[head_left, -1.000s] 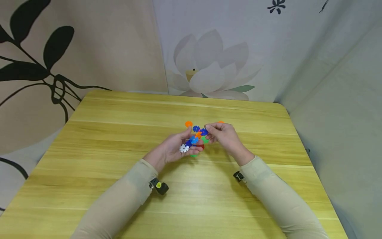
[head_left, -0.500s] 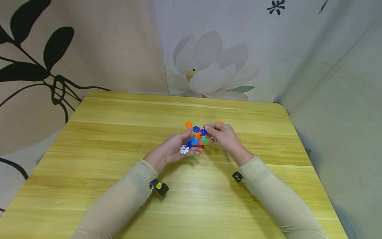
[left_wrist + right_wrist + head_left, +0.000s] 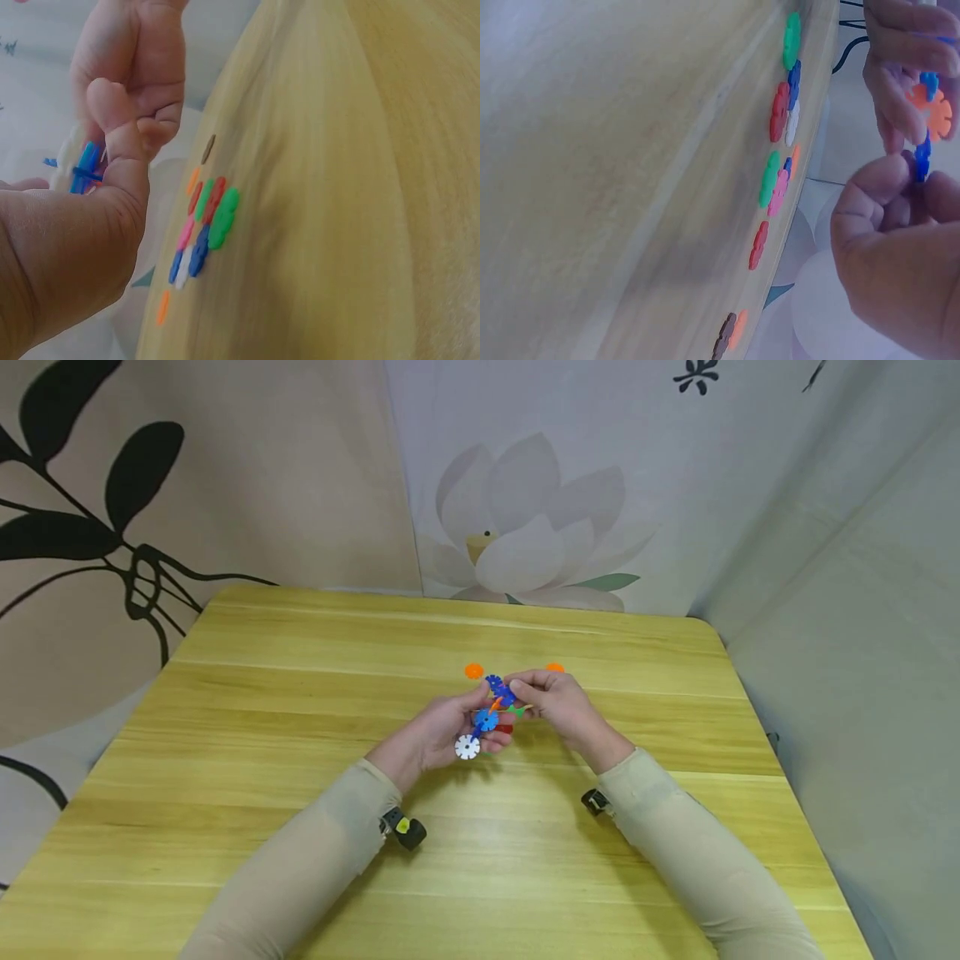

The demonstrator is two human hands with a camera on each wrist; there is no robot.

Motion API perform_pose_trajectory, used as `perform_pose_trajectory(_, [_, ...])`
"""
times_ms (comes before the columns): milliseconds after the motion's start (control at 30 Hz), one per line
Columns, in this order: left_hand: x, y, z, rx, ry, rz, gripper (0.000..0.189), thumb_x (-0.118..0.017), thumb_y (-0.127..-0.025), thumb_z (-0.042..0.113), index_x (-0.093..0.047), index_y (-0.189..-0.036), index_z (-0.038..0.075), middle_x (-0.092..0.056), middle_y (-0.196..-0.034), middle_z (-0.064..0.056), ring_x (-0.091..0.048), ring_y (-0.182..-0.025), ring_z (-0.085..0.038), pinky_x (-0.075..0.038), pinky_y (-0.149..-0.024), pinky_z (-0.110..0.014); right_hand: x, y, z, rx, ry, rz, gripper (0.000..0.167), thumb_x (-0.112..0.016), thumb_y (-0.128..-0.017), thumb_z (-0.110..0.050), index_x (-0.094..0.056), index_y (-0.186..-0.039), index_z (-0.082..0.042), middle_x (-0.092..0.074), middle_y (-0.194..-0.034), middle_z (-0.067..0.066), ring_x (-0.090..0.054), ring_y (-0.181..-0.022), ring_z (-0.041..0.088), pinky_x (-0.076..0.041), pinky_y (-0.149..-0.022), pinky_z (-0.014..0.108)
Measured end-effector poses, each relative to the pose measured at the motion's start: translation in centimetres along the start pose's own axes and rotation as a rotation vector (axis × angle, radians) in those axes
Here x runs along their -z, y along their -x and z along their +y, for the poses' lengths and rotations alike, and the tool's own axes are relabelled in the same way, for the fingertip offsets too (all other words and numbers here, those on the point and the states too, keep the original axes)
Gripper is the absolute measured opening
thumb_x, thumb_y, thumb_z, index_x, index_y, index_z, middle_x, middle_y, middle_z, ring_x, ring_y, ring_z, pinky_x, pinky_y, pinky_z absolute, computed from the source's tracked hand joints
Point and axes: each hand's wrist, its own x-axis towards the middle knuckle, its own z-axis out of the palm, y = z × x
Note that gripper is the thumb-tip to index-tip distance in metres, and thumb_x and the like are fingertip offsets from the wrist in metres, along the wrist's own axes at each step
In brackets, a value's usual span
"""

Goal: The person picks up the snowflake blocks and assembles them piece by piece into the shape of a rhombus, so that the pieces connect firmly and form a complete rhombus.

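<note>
A small chain of interlocking notched plastic discs is held up between both hands. My left hand (image 3: 435, 733) grips its lower part, around the light blue disc (image 3: 486, 720), with a white disc (image 3: 467, 747) at the near end. Above these an orange disc (image 3: 935, 116) stands in the chain. My right hand (image 3: 561, 708) pinches the dark blue disc (image 3: 922, 161) at the far end between thumb and fingers. In the left wrist view the white disc (image 3: 67, 161) shows beside the left thumb; the fingers hide part of the chain.
Loose discs lie on the wooden table (image 3: 315, 710) beneath and beyond the hands: green (image 3: 224, 218), red (image 3: 779, 112), pink (image 3: 778, 193), brown (image 3: 208, 149) and others. Two orange discs (image 3: 474, 671) lie farther back. A printed curtain (image 3: 540, 527) hangs behind the table.
My right hand has shifted slightly left, with the dark blue disc. The chain has turned: its orange disc looks narrower, and the white end has dropped slightly nearer to me.
</note>
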Motion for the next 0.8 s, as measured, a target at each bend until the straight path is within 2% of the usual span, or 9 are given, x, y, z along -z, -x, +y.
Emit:
perform_pose_trajectory(100, [0.0,0.0,-0.3,0.006,-0.019,0.031,0.054,-0.038,-0.117,0.042,-0.051,-0.153,0.005,-0.076,-0.113,-0.009,-0.074,-0.081,-0.018,-0.063,-0.069,-0.024,0.1,-0.1,-0.1,0.007,0.031,-0.025,0.035,-0.063,-0.110,-0.025,-0.069,-0.138,-0.004,-0.076,-0.129,0.012,-0.068,-0.103,0.023,-0.063,-0.089,0.035])
perform_pose_trajectory(167, [0.2,0.0,-0.4,0.004,-0.026,0.057,0.052,-0.041,-0.117,0.039,-0.050,-0.154,0.003,-0.077,-0.113,-0.008,-0.073,-0.078,-0.016,-0.062,-0.068,-0.023,0.6,-0.1,-0.1,0.028,0.101,-0.013,0.038,-0.060,-0.112,-0.027,-0.067,-0.142,-0.005,-0.075,-0.133,0.014,-0.069,-0.111,0.029,-0.064,-0.096,0.041])
perform_pose_trajectory(267, [0.5,0.0,-0.5,-0.008,-0.011,0.107,0.051,-0.043,-0.117,0.037,-0.051,-0.152,0.001,-0.076,-0.112,-0.008,-0.073,-0.074,-0.014,-0.063,-0.066,-0.022,1.6,-0.2,0.1,0.088,0.329,0.050,0.039,-0.056,-0.113,-0.029,-0.066,-0.143,-0.006,-0.074,-0.134,0.014,-0.069,-0.116,0.034,-0.062,-0.099,0.048])
perform_pose_trajectory(367, [0.8,0.0,-0.3,-0.019,0.021,0.144,0.048,-0.044,-0.116,0.039,-0.053,-0.148,0.005,-0.075,-0.113,-0.007,-0.072,-0.072,-0.013,-0.063,-0.064,-0.022,2.3,-0.4,0.6,0.127,0.619,0.089,0.035,-0.059,-0.112,-0.026,-0.069,-0.140,-0.007,-0.075,-0.126,0.013,-0.070,-0.109,0.032,-0.061,-0.094,0.046])
perform_pose_trajectory(467, [1.1,0.1,-0.1,-0.025,0.040,0.157,0.047,-0.044,-0.116,0.042,-0.052,-0.148,0.009,-0.074,-0.113,-0.007,-0.071,-0.072,-0.014,-0.062,-0.063,-0.022,2.2,-0.9,1.2,0.178,0.823,0.040,0.034,-0.066,-0.108,-0.022,-0.070,-0.139,-0.008,-0.076,-0.123,0.012,-0.068,-0.106,0.029,-0.061,-0.094,0.045])
perform_pose_trajectory(567, [1.3,0.2,0.0,-0.027,0.048,0.143,0.053,-0.042,-0.116,0.043,-0.048,-0.154,0.006,-0.074,-0.109,-0.005,-0.071,-0.071,-0.013,-0.061,-0.062,-0.021,1.4,-1.5,1.7,0.224,0.945,-0.032,0.038,-0.072,-0.105,-0.026,-0.070,-0.139,-0.010,-0.075,-0.120,0.010,-0.066,-0.106,0.027,-0.061,-0.097,0.045])
perform_pose_trajectory(633, [1.2,0.3,0.0,-0.024,0.064,0.134,0.055,-0.041,-0.116,0.043,-0.046,-0.156,0.005,-0.074,-0.105,-0.003,-0.071,-0.071,-0.013,-0.061,-0.061,-0.021,0.8,-1.8,1.9,0.248,1.006,-0.053,0.040,-0.074,-0.103,-0.029,-0.071,-0.138,-0.009,-0.075,-0.115,0.009,-0.065,-0.103,0.025,-0.061,-0.095,0.044])
perform_pose_trajectory(733, [1.2,0.2,-0.1,-0.024,0.090,0.126,0.051,-0.041,-0.117,0.043,-0.049,-0.150,0.005,-0.074,-0.100,-0.001,-0.071,-0.070,-0.012,-0.061,-0.060,-0.021,0.2,-2.1,2.1,0.246,1.061,-0.044,0.040,-0.077,-0.101,-0.033,-0.074,-0.133,-0.010,-0.073,-0.105,0.007,-0.062,-0.095,0.023,-0.060,-0.087,0.039])
perform_pose_trajectory(800, [1.2,0.2,-0.3,-0.028,0.101,0.133,0.045,-0.041,-0.116,0.043,-0.051,-0.143,0.008,-0.075,-0.100,-0.001,-0.072,-0.070,-0.013,-0.061,-0.059,-0.021,0.1,-2.2,2.2,0.237,1.062,-0.032,0.038,-0.078,-0.100,-0.032,-0.076,-0.130,-0.010,-0.073,-0.105,0.007,-0.062,-0.094,0.023,-0.059,-0.086,0.039])
